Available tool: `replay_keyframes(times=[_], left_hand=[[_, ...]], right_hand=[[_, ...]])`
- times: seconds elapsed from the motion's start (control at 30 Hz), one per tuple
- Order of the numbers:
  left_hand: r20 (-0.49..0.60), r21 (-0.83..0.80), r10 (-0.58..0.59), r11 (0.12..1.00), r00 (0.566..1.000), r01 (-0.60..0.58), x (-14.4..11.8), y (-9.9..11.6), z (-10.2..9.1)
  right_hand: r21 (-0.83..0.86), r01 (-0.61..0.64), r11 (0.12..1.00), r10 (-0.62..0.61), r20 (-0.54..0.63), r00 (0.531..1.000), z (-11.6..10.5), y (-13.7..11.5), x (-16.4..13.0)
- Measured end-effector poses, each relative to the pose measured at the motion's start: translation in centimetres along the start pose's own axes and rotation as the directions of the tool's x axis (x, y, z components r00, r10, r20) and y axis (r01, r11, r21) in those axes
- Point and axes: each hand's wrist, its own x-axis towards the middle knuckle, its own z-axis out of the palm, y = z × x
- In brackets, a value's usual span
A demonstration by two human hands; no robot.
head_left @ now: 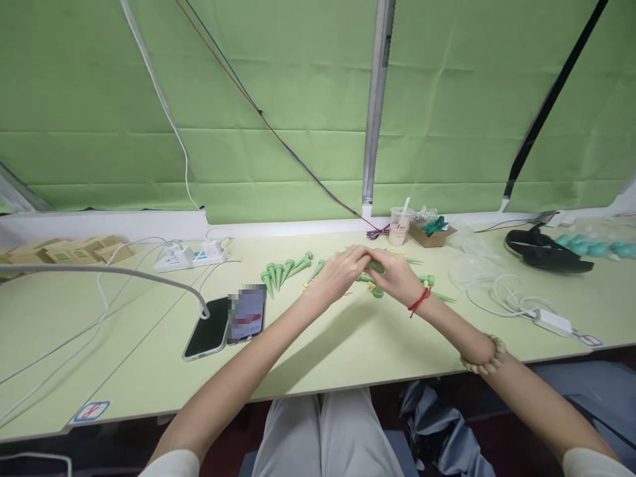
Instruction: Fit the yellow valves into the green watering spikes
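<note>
My left hand [342,271] and my right hand [396,273] meet above the table, fingertips together. Both are closed around a green plastic spike [376,266]; most of it is hidden by my fingers. Beneath and behind my hands lie more green spikes and small yellow pieces, partly covered. A row of capped, pointed green spikes [279,273] lies to the left of my left hand. To the right of my right wrist, another green spike [442,297] points outward.
Two phones [206,331] [247,315] lie left of my forearm, near a power strip [191,257] and cables. Behind stand a drink cup [399,227] and an open cardboard box [433,237]. A white adapter [552,322] and a black visor-like object [544,250] are at right.
</note>
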Motion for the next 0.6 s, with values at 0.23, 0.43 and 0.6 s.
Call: replay_keyframes(times=[0.23, 0.43, 0.6], left_hand=[[-0.247, -0.505, -0.521, 0.789, 0.817, 0.351, 0.5, 2.3, 4.8], [0.163, -0.783, -0.664, 0.363, 0.729, 0.506, 0.6, 3.4, 13.3], [0.259, -0.853, -0.677, 0.173, 0.688, 0.492, 1.2, 3.4, 15.6]], right_hand=[[0.416, -0.324, 0.85, 0.445, -0.238, 0.863, -3.4, 6.2, 2.8], [0.632, -0.337, 0.698, 0.498, -0.089, 0.863, -1.6, 7.9, 2.5], [0.55, -0.461, 0.696, 0.509, 0.075, 0.857, -0.4, 8.0, 1.4]])
